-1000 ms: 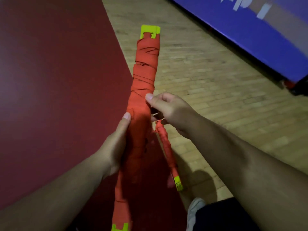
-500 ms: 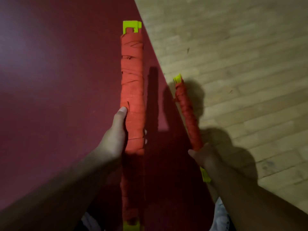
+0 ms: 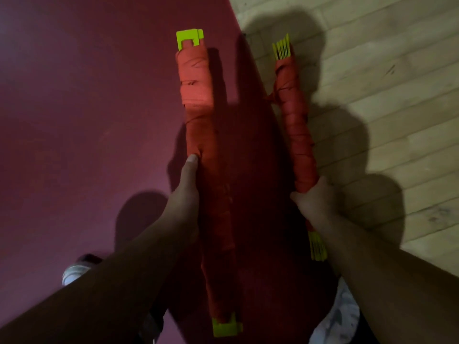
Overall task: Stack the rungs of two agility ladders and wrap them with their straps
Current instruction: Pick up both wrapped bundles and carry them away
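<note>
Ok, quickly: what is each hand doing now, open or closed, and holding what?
Left hand: closed, grips the wider wrapped bundle.
Right hand: closed, grips the thinner wrapped bundle.

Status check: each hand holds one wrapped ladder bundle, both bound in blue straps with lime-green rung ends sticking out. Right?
Not quite: the head view shows orange-red straps, not blue. The rest stands: the left hand grips the left bundle, the right hand grips the right bundle, and lime-green rung ends stick out.
</note>
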The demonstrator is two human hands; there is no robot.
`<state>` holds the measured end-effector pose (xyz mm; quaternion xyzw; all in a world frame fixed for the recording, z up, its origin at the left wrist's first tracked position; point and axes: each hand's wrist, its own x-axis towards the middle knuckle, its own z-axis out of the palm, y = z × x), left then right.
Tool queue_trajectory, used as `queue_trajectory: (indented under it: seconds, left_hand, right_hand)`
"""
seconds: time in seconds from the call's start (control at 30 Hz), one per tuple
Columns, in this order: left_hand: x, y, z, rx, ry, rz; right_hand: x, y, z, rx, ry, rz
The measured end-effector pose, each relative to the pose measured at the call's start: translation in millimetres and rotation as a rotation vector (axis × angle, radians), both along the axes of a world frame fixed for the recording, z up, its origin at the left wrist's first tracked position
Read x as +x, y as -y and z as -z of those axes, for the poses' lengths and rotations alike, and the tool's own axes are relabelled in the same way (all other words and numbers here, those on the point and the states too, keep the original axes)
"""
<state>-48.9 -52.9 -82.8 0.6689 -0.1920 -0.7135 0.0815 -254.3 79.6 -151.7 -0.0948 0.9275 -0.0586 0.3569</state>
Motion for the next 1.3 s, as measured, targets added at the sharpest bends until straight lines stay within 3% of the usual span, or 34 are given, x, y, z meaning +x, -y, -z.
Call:
queue_trajectory:
  seconds: [0.17, 0.33, 0.57, 0.77, 0.97, 1.3]
  left_hand:
    - [8.2, -8.1, -6.2, 0.01, 0.043, -0.004]
    - [18.8, -25.9, -56.7, 0.049, 0.134, -0.028]
    - [32.5, -46.2, -187.0, 0.126, 0.107, -0.029]
    - [14.4, -30.8, -328.3, 0.153, 0.036, -0.01]
    - [-28.8, 10.6, -473.2, 0.052, -0.059, -0.028]
    - [-143.1, 66.2, -756.3, -0.4, -0.359, 0.0]
  right_hand:
    - [26.8, -9.1, -20.7, -0.114, 0.144, 0.188]
    - [53.5, -27.5, -90.1, -0.124, 0.155, 0.191]
    - [63.0, -56.6, -244.3, 0.025, 0.251, 0.21]
    - [49.2, -42.8, -396.1, -0.038, 0.297, 0.234]
    - [13.0, -4.7, -549.1, -0.247, 0.242, 0.196]
    - [-100.3, 45.3, -821.6, -0.925, 0.217, 0.199]
